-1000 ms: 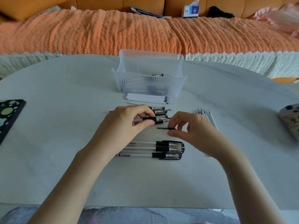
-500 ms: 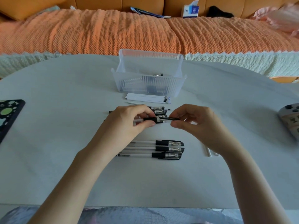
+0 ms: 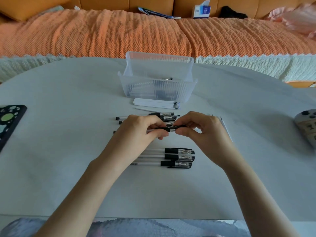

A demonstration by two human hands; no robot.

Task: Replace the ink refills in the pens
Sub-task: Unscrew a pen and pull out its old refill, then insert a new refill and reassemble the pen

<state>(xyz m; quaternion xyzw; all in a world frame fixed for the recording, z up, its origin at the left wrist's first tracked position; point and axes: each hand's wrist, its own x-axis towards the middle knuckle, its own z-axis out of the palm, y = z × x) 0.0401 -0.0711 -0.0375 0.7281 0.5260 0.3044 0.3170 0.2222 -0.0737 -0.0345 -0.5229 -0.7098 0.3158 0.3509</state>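
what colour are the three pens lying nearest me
The three pens have clear barrels with black grips and black cap clips, as the head view shows.

There is a single view, from a camera worn on the person's head. It faces forward and tilts down over the worktop [image 3: 68, 168]. The wide lens bows the worktop's far edge into a curve. The near edge runs along the bottom of the frame, close under the lens. Both forearms enter from the bottom corners, and the left hand [image 3: 136, 132] and right hand [image 3: 205, 132] meet on a pen [image 3: 171, 128] near the middle. Farther off stands a clear bin [image 3: 157, 89]. Beyond it, an orange-covered sofa [image 3: 119, 35] fills the top. A dark tray [image 3: 10, 120] is cut by the left border and a controller [image 3: 306, 124] by the right.
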